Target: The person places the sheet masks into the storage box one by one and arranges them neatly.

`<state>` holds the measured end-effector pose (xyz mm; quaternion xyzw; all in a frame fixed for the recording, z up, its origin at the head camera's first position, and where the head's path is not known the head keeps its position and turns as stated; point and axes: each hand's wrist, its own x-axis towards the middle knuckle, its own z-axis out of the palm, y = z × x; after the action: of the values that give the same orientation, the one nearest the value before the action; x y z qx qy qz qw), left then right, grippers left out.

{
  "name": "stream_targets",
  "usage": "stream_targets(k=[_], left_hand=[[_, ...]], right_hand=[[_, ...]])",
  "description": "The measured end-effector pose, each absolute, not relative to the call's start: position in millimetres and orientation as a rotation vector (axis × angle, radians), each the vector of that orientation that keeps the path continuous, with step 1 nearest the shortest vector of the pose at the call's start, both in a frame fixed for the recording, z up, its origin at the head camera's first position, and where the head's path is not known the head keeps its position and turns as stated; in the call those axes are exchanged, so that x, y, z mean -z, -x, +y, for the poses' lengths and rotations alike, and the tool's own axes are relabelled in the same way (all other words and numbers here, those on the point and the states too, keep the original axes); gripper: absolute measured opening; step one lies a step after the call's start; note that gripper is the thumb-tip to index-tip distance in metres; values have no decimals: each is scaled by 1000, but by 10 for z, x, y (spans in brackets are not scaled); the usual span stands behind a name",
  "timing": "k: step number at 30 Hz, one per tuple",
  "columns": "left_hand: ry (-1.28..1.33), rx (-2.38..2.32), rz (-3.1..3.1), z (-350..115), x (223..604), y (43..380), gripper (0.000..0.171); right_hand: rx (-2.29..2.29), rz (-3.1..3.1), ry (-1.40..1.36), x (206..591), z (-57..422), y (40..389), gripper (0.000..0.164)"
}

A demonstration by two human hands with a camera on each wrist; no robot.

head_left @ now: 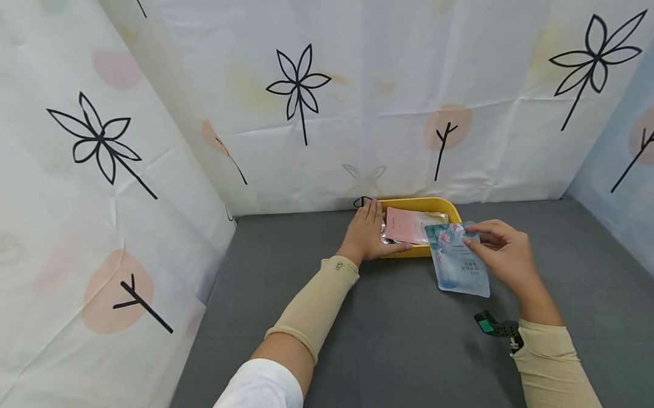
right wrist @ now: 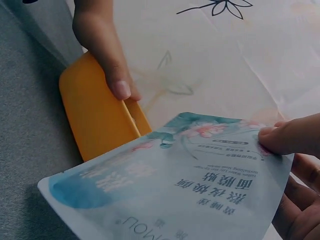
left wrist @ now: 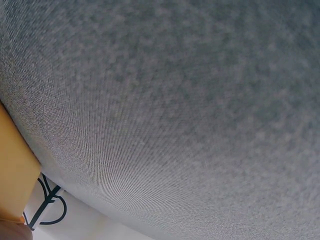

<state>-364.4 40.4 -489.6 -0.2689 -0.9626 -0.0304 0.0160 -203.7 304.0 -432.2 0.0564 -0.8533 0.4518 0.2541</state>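
My right hand (head_left: 504,250) pinches a blue floral face mask sachet (head_left: 460,268) by its upper right edge, between thumb and fingers. The sachet hangs tilted in front of the right part of a yellow plastic basket (head_left: 417,251). Printed text and pink flowers show on the sachet's face in the right wrist view. Inside the basket lie a pink sachet (head_left: 410,225) and silvery packet edges. My left hand (head_left: 365,231) holds the basket's left end, thumb along the front rim. In the right wrist view the left thumb (right wrist: 120,89) presses on the rim.
The basket stands on a grey cloth-covered table (head_left: 410,346), close to the white patterned curtain (head_left: 356,117) behind it. More curtain hangs at left and right. A black strap with a green patch (head_left: 484,325) sticks out from my right wrist.
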Motion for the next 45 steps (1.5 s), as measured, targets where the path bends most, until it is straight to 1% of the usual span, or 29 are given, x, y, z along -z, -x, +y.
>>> stream_targets(k=[9, 22, 35, 45], left_hand=[[818, 76, -3053, 435, 4866, 3659, 134], [827, 90, -3037, 419, 4879, 3630, 133], [834, 70, -3008, 405, 4851, 3626, 133], [844, 55, -3000, 420, 4854, 3606, 132]], right_hand=[[-1263, -2146, -107, 4218, 3011, 2078, 26], [-1362, -1963, -75, 4173, 3027, 2088, 25], [-1392, -1898, 86, 4055, 3119, 2125, 28], [-1435, -1819, 183, 4109, 3100, 2221, 28]])
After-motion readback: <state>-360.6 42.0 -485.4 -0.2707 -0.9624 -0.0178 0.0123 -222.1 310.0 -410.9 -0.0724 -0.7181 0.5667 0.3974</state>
